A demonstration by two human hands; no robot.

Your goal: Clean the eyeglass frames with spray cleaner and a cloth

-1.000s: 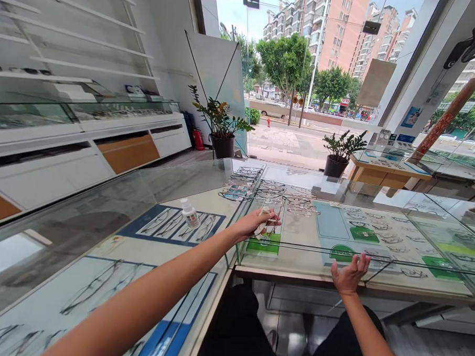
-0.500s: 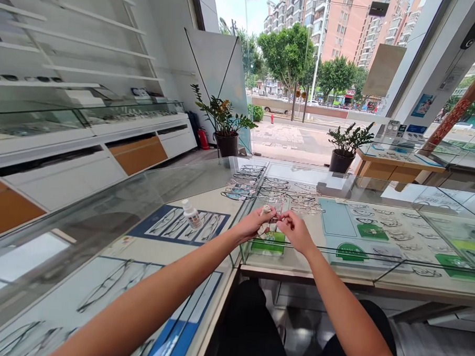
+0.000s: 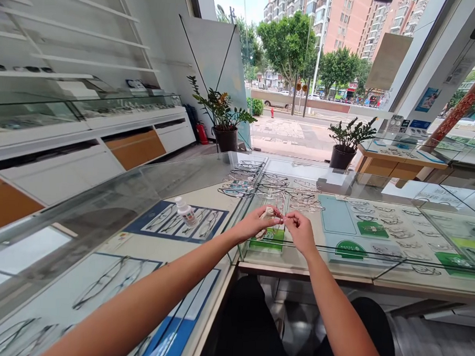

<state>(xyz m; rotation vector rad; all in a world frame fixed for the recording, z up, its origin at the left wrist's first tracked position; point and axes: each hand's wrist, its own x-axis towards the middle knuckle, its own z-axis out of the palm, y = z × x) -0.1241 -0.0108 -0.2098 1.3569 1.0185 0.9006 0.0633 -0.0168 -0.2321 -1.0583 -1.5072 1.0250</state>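
My left hand (image 3: pixel 256 224) is closed around a crumpled pale cloth (image 3: pixel 266 215) and one side of a thin-framed pair of eyeglasses (image 3: pixel 282 203). With pinched fingers, my right hand (image 3: pixel 300 232) grips the other side of the same eyeglasses, close to the left fingertips. Most of the frame is hidden by the fingers and too small to make out. Both hands hover above the glass counter (image 3: pixel 233 275). A white bottle (image 3: pixel 185 212) with a printed label stands on the glass to the left of my hands.
Several eyeglasses (image 3: pixel 274 182) lie in rows on the counter beyond my hands. More frames and green cards (image 3: pixel 350 249) fill the display to the right. Below my hands is a green box (image 3: pixel 267 238). Potted plants (image 3: pixel 225 138) stand by the shop window.
The left thumb has shifted right, lying flatter over the cloth, and the eyeglasses have turned slightly between my hands. The whole view has tilted a little downward.
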